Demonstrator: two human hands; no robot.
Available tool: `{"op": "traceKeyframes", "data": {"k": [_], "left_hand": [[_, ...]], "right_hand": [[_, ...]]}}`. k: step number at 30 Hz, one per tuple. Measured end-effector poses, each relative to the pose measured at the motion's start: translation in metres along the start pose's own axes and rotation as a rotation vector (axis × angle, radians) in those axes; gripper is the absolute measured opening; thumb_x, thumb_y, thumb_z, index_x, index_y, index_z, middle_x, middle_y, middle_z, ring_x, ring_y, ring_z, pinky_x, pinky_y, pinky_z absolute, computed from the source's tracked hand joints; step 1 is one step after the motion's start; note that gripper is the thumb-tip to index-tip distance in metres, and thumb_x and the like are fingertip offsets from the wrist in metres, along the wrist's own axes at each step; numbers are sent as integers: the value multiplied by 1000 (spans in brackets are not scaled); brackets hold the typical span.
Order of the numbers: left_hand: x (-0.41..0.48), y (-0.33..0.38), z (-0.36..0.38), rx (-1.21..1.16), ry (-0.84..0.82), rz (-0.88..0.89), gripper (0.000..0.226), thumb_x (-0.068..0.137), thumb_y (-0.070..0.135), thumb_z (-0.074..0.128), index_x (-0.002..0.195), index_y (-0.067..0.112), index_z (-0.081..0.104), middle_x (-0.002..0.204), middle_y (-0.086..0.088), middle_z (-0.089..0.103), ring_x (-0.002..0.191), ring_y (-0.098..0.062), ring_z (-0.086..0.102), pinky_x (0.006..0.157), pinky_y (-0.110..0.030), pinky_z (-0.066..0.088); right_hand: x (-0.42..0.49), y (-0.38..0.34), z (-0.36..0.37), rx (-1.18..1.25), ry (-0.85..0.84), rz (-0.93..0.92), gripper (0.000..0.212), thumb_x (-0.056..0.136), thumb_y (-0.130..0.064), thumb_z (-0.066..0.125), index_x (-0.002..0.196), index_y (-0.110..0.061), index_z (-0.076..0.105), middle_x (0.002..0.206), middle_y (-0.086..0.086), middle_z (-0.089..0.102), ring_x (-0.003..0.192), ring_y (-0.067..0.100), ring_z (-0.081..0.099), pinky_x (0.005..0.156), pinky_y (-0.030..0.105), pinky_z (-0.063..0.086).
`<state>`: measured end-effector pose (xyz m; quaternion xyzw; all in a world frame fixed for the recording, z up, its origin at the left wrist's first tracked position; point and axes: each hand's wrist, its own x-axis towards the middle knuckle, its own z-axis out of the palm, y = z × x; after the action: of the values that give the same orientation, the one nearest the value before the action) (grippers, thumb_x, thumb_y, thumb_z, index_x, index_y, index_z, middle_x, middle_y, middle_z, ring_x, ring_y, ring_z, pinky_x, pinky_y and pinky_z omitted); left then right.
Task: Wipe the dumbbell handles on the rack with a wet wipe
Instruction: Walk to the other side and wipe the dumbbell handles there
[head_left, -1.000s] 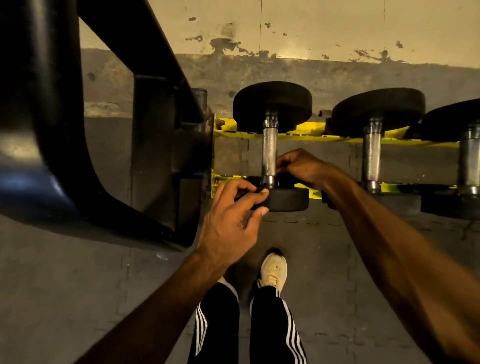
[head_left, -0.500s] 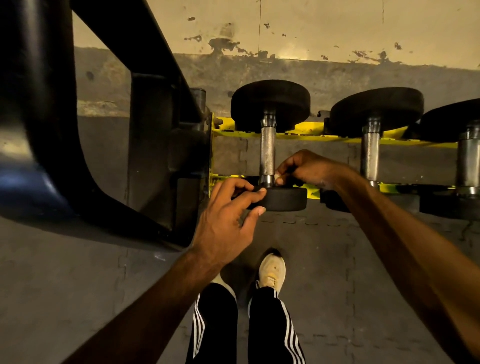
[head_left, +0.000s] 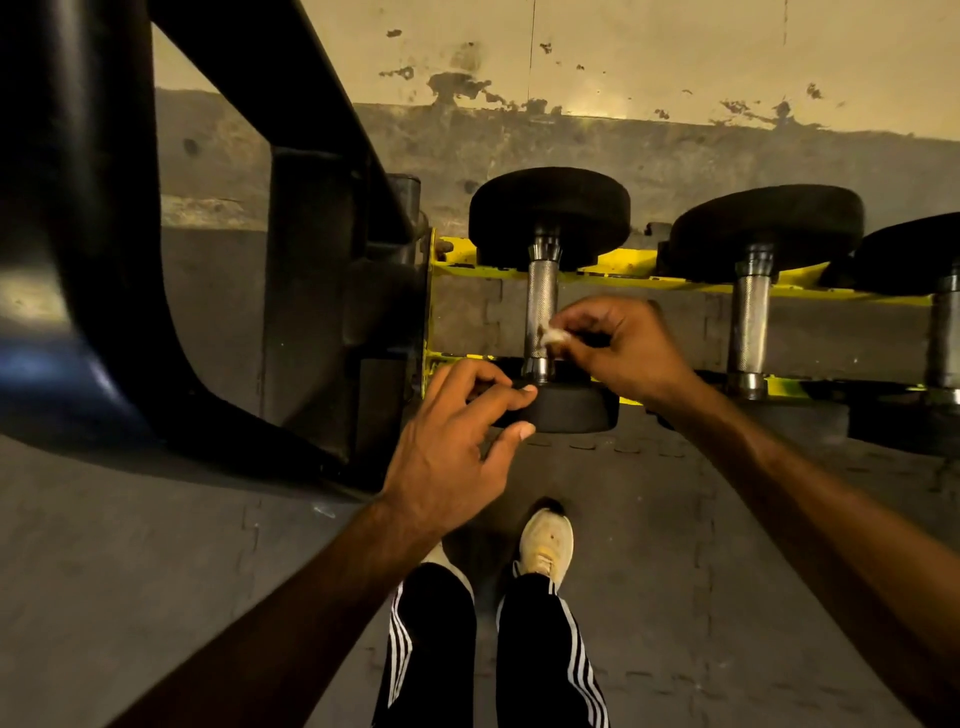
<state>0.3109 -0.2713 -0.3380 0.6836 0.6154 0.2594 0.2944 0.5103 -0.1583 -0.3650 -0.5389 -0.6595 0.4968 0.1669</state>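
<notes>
"Where was the wipe when you looked?"

"On my feed, the small crumpled white wet wipe (head_left: 551, 336) was pinched between the thumb and fingertips of the right hand (head_left: 623, 348). It was pressed against the right side of the knurled steel handle (head_left: 540, 291) of the leftmost black rubber-headed dumbbell (head_left: 550, 213), low down near the collar. I read that as the wiping step on the first handle."

"And the other hand?"

"The left hand (head_left: 452, 431) curled its thumb and fingers round the edge of that dumbbell's near head. I judged it was there to stop the weight rolling while the wipe rubbed."

"Was the dumbbell on the rack?"

"Yes, it lay across the yellow steel rack rails (head_left: 631, 262), handle bridging the gap between them, which left the metal open from above. Whether the wipe wrapped behind the handle I couldn't tell; the light was dim and the fingers covered it."

"What was left?"

"The middle dumbbell's steel handle (head_left: 748, 322) and the far-right steel handle (head_left: 944, 332) sat well apart from both hands, so I took them as not yet done. A bulky black machine frame (head_left: 306, 249) crowded the left side, which I guessed was why the left arm came in from below."
</notes>
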Motion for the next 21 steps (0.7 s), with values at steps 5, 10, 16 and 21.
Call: {"op": "traceKeyframes", "data": {"k": [5,10,16,21], "left_hand": [[0,1,5,9,24,2,29,85,22,76,113,17,73,112,1,56,110,-17,52,87,-34,51],[-1,4,7,26,36,-21,30,86,23,73,115,16,72,114,-1,56,111,-17,51,87,-33,51],[-5,10,11,20,64,-35,29,86,21,73,115,18,72,115,-1,56,110,-19,51,87,-33,50],[-4,9,11,14,38,-20,28,90,25,70,118,19,70,117,1,54,113,-18,50,87,-34,52]], "right_hand": [[7,3,-9,-115,-137,-97,18,84,-6,75,98,-17,78,88,-16,70,82,-3,68,73,17,54],[11,0,0,-75,91,-108,13,84,-7,75,97,-11,78,83,-9,68,75,-1,65,67,16,52],[20,-4,-7,-226,-68,-239,11,80,-10,80,89,-16,79,83,-8,66,78,9,64,69,30,55],[32,-22,-9,-437,-19,-342,7,84,-18,74,89,-15,79,82,5,66,76,21,63,65,27,47]]}}
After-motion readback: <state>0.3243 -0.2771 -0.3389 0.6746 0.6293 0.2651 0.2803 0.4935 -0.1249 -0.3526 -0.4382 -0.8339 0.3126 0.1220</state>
